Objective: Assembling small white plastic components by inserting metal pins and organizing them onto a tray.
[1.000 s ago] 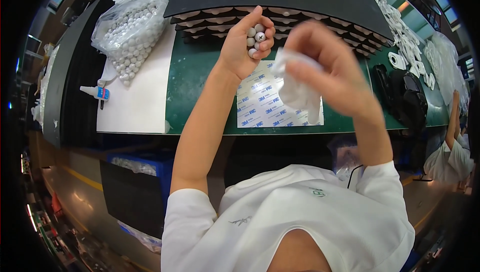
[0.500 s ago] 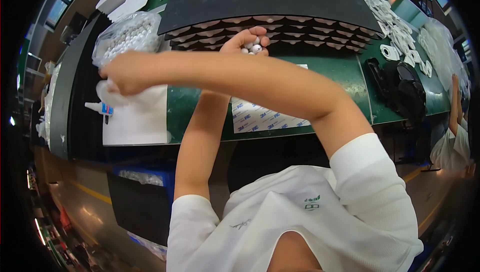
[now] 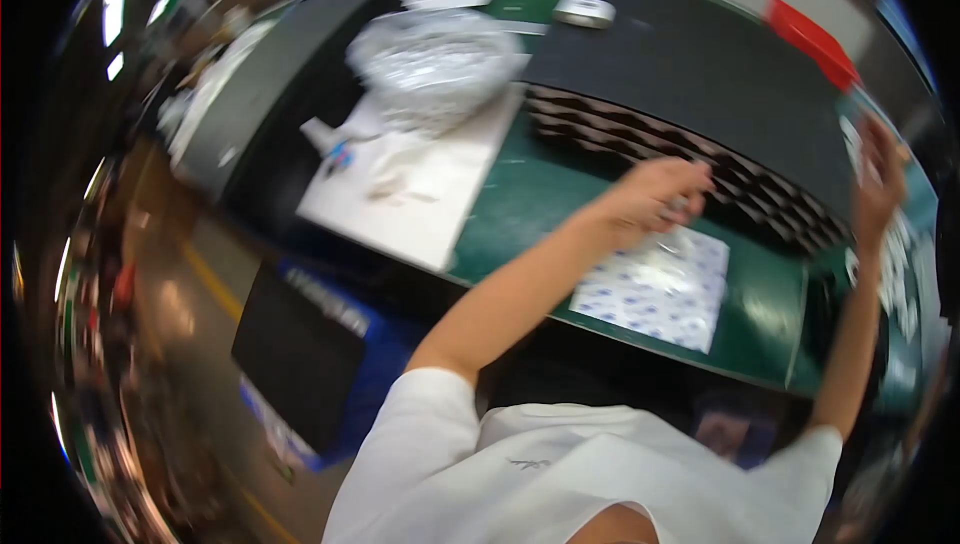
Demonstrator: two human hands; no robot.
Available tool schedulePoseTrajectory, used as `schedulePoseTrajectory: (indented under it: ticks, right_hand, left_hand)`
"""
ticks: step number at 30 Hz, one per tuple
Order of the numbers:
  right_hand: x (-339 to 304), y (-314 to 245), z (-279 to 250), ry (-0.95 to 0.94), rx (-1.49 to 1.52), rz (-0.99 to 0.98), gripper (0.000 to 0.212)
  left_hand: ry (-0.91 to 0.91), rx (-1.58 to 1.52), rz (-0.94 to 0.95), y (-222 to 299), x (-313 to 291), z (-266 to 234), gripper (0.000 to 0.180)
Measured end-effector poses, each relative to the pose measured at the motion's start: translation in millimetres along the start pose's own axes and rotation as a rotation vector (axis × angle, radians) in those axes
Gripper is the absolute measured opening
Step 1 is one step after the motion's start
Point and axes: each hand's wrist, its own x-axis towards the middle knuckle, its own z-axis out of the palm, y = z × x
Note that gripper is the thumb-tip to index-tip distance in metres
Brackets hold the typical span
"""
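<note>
My left hand (image 3: 662, 194) is closed in front of the stacked black trays (image 3: 700, 159), above a white sheet with blue print (image 3: 660, 289). Pale bits show between its fingers; half a second earlier small white balls lay in that palm. Far to the right, my right hand (image 3: 880, 169) is raised at the end of the trays, near a heap of white plastic parts (image 3: 897, 279). Motion smears its fingers, and whether it holds one of the parts is unclear.
On the left, a clear bag (image 3: 435, 59) lies on white paper (image 3: 430, 214) beside a small white-and-blue glue bottle (image 3: 330, 149). A white part (image 3: 584, 12) rests on the black top board (image 3: 690, 64). Behind stands a red bin (image 3: 810, 41). A black box (image 3: 300, 354) is below the table edge.
My right hand has swung from the far left, across my left arm, to the far right. My left hand has closed and turned over. The whole view has shifted and tilted.
</note>
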Motion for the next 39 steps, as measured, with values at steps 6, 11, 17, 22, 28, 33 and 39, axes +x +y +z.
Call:
schedulePoseTrajectory:
  ticks: [6, 11, 17, 22, 28, 33, 39]
  right_hand:
    - [-91.1, 308.0, -170.1, -0.787, -0.52, 0.256, 0.037]
    - [-104.2, 287.0, -139.4, -0.834, -0.241, 0.666, 0.057]
    - [-102.2, 312.6, -158.9, -0.965, -0.297, 0.548, 0.062]
    - [-100.4, 286.0, -174.7, -0.892, -0.413, 0.383, 0.035]
    - [-71.1, 94.1, -136.9, -0.319, -0.333, 0.251, 0.014]
    - [-94.4, 7.5, -91.3, -0.146, -0.154, 0.486, 0.018]
    - [-92.4, -16.8, -92.2, 0.119, -0.265, 0.488, 0.021]
  left_hand:
    - [-0.101, -0.051, 0.031, -5.0, 16.2, -2.5, 0.044]
    - [-0.077, -0.126, 0.068, -3.2, 10.3, -13.0, 0.034]
    - [-0.085, -0.199, 0.084, 1.5, 9.1, -8.2, 0.019]
    - [-0.09, -0.15, 0.071, -1.6, 6.9, -4.9, 0.023]
    - [-0.023, -0.047, 0.092, -0.1, 9.0, -7.2, 0.019]
    - [-0.002, -0.101, 0.13, 3.5, 4.8, -18.2, 0.032]
    - [0.002, -0.126, 0.144, 3.6, 14.6, 0.2, 0.03]
